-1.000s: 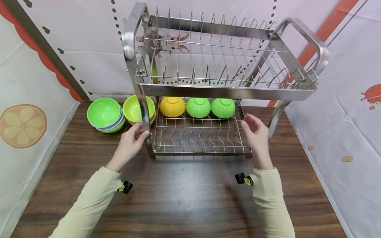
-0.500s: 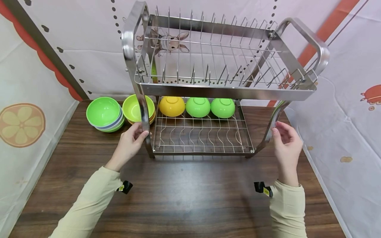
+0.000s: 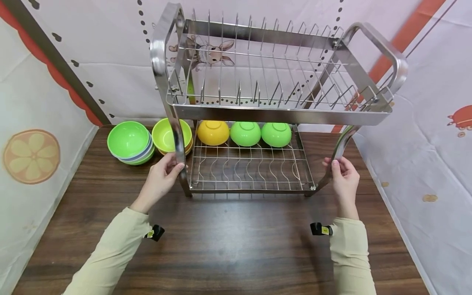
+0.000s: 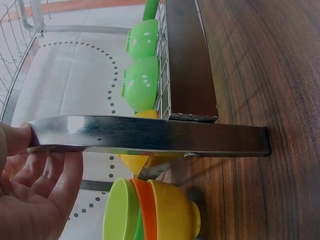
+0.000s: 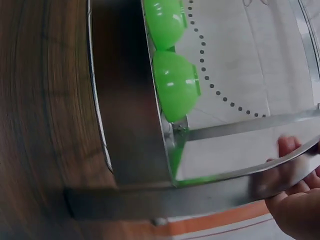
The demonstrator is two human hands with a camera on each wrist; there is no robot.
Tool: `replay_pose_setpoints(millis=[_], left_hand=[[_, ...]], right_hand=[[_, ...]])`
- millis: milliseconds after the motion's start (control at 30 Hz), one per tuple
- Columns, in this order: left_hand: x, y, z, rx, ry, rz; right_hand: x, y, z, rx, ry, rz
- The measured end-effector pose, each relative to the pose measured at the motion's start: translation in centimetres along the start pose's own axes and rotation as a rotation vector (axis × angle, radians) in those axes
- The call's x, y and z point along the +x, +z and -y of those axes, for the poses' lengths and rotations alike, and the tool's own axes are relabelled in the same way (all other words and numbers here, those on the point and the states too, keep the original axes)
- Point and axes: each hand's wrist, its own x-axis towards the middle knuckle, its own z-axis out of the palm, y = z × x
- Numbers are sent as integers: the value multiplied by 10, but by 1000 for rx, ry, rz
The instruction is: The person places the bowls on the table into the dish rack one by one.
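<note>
A two-tier metal dish rack (image 3: 280,116) stands on the wooden table. My left hand (image 3: 157,179) grips its left front leg (image 4: 125,135), thumb on one side and fingers on the other. On the opposite side my right hand (image 3: 345,180) holds the right front leg (image 5: 225,192), its fingers reaching behind the metal and the thumb in front. Along the back of the lower tier (image 3: 250,191) sit an upside-down yellow bowl (image 3: 213,133) and two upside-down green bowls, one in the middle (image 3: 245,134) and one at the right (image 3: 276,135).
Left of the rack stand two stacks of bowls, one topped by a green bowl (image 3: 128,140), the other by a yellow-green bowl (image 3: 164,137) close to the left leg. Printed cloth walls (image 3: 416,164) border the table (image 3: 228,246). The upper tier (image 3: 265,78) has upright wire dividers.
My right hand has moved right, away from the inside of the lower tier, and now holds the right front leg. The left hand has kept its grip; the rack and bowls look unmoved.
</note>
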Motion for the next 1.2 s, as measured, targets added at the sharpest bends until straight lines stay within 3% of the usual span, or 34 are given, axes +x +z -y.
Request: replay_pose_setpoints(millis=[133,267,467,700,833,1000,1200], left_hand=[[-1,0,1,1,16,0],[1,-2,0,-8,22,19],[5,-7,-1,-16,29,89],[9,-17,-3,89,59,133],[14,-26,-2,94,60,163],[22,-44,9,103,78,131],[31,-69,36,177,59,-5]], right_hand=[[2,-2,-2,200,70,-3],[3,-4,-1,290,108,0],[2,-6,3,287,146,4],[1,-6,4,303,163,2],[2,-8,3,289,158,12],[2,-9,2,310,156,22],[2,-10,1,329,160,36]])
